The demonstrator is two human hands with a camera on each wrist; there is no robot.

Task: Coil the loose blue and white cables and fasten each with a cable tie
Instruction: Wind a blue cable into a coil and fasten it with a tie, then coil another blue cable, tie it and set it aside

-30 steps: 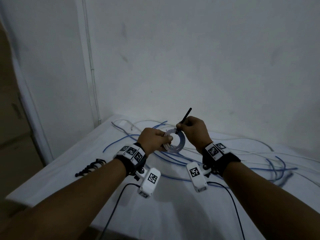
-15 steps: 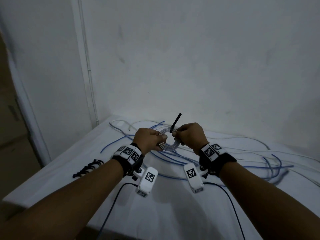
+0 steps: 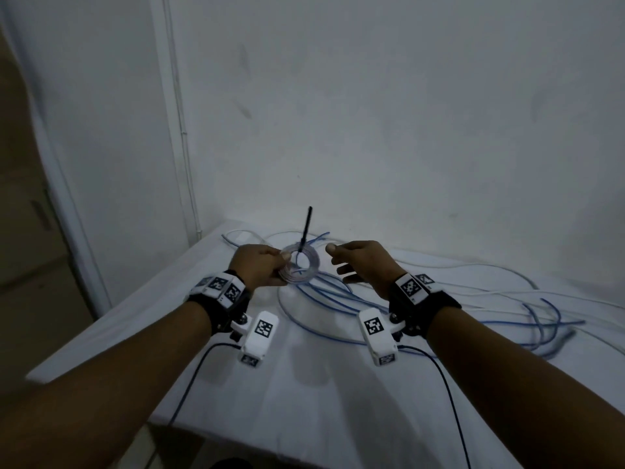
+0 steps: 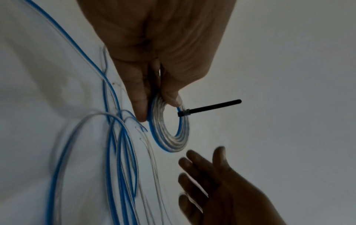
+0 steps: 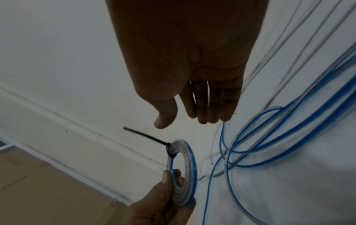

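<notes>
My left hand (image 3: 258, 265) pinches a small flat coil of blue and white cable (image 3: 301, 267) by its left rim, between thumb and fingers (image 4: 138, 106), above the table. A black cable tie (image 3: 305, 228) is wrapped round the coil's top, its tail sticking straight up (image 4: 213, 107) (image 5: 146, 137). My right hand (image 3: 358, 262) hovers just right of the coil with fingers (image 5: 210, 106) straight and relaxed, touching nothing. The coil (image 5: 183, 170) shows in the right wrist view, held from below by the left hand (image 5: 163, 197).
Loose blue and white cables (image 3: 439, 299) sprawl over the white table (image 3: 304, 401) behind and to the right of my hands (image 4: 119, 167) (image 5: 289, 137). A white wall stands close behind. The table's left edge (image 3: 118, 316) drops to a brown floor.
My right hand has let go of the cable tie and drawn away to the right, fingers spread. The tie's tail now stands upright. The left hand keeps hold of the coil.
</notes>
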